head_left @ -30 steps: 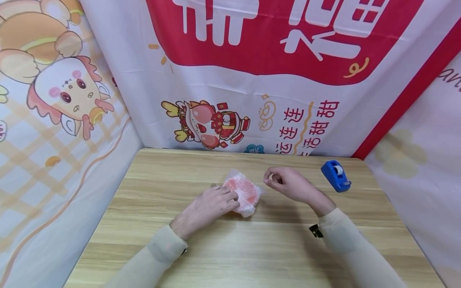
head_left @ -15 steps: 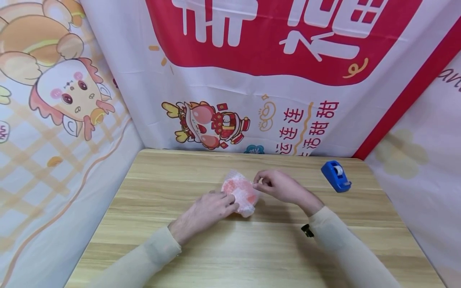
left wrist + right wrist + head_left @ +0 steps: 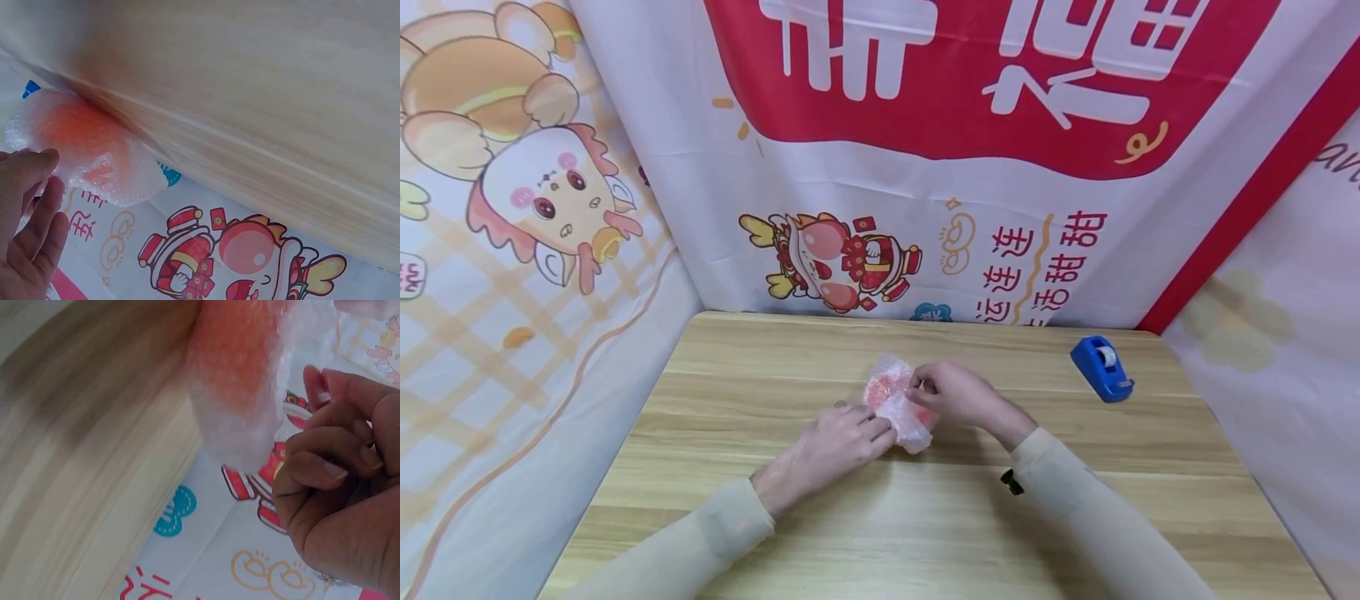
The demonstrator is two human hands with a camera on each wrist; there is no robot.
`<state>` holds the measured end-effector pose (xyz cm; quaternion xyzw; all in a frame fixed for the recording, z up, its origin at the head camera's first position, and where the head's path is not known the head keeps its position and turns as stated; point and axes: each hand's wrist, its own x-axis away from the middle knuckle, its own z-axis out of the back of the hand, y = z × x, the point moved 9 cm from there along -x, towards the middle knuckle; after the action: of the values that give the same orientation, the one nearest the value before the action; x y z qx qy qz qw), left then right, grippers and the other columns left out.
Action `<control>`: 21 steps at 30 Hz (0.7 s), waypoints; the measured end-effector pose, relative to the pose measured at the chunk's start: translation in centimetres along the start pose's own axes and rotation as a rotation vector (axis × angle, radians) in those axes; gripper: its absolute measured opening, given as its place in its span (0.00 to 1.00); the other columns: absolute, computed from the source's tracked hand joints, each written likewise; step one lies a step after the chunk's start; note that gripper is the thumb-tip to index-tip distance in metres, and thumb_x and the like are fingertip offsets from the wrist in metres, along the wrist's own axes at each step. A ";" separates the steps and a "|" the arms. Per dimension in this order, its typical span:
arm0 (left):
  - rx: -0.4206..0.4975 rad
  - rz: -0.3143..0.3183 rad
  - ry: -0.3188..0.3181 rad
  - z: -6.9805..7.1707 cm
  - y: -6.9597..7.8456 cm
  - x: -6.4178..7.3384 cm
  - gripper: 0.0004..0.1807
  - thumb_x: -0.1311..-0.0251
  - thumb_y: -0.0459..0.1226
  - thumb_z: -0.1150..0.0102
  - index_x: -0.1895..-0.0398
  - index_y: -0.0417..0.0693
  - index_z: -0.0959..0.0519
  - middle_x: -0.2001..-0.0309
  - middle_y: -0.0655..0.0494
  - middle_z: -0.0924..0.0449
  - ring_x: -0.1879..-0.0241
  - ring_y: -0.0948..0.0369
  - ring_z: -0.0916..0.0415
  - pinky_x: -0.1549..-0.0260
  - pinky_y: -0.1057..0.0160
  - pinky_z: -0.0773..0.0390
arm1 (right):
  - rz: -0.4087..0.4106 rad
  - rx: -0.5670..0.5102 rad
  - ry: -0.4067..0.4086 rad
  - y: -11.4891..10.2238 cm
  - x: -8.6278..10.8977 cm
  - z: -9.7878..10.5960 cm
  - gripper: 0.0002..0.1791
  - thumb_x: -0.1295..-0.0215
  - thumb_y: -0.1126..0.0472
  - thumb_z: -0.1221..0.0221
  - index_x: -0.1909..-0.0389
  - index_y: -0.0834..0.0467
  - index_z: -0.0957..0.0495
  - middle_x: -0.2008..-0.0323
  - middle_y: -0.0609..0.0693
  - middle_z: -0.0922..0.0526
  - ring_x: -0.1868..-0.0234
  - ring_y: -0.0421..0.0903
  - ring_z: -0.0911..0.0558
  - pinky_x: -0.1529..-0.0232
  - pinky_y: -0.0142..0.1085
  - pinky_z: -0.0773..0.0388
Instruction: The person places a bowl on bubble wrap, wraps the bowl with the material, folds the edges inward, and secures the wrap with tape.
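Note:
A round orange-red item wrapped in bubble wrap (image 3: pixel 887 388) lies near the middle of the table. My left hand (image 3: pixel 842 437) holds the bundle's near left side; in the left wrist view, the thumb and bent fingers (image 3: pixel 47 206) meet its edge. Above the bundle's right part is my right hand (image 3: pixel 958 396), thumb and index finger pinched together and the other fingers curled. Between those tips there seems to be a small clear piece of tape (image 3: pixel 324 397), hard to make out. The item inside the wrap shows only blurred through it.
A blue tape dispenser (image 3: pixel 1102 368) stands at the table's back right. The wooden table (image 3: pixel 760 358) meets a printed cloth (image 3: pixel 820 175) at its far edge, with more cloth at both sides.
My right hand has moved left, from beside the bundle to over its right part, fingers still pinched. The left hand and bundle have stayed nearly in place.

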<state>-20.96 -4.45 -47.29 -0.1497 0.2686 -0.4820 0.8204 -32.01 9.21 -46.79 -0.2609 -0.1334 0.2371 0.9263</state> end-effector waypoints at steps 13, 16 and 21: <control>-0.026 -0.004 0.006 0.1 0.0 -0.3 0.17 0.29 0.39 0.20 0.41 0.63 0.11 0.48 0.69 0.06 0.53 0.64 0.10 0.58 0.65 0.11 | -0.177 -0.027 -0.028 0.1 -0.9 -1.4 0.11 0.14 0.58 0.32 0.62 0.55 0.10 0.72 0.46 0.16 0.73 0.40 0.24 0.72 0.30 0.28; -0.018 -0.010 0.006 0.1 0.1 -0.3 0.18 0.29 0.38 0.20 0.40 0.62 0.11 0.46 0.68 0.06 0.51 0.65 0.10 0.56 0.66 0.10 | -0.189 -0.009 -0.031 0.2 -1.1 -1.6 0.13 0.14 0.57 0.32 0.65 0.53 0.12 0.73 0.45 0.17 0.74 0.40 0.24 0.73 0.30 0.28; 0.030 -0.012 0.003 0.0 -0.2 -0.1 0.20 0.28 0.37 0.20 0.36 0.58 0.11 0.41 0.64 0.05 0.47 0.65 0.08 0.50 0.67 0.07 | -0.205 0.017 -0.031 0.4 -1.4 -1.7 0.16 0.14 0.55 0.31 0.68 0.51 0.13 0.74 0.45 0.17 0.74 0.40 0.23 0.72 0.31 0.27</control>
<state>-21.15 -4.42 -47.13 -0.1381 0.2617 -0.4911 0.8193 -32.66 8.06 -48.58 -0.2344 -0.1716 0.1460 0.9457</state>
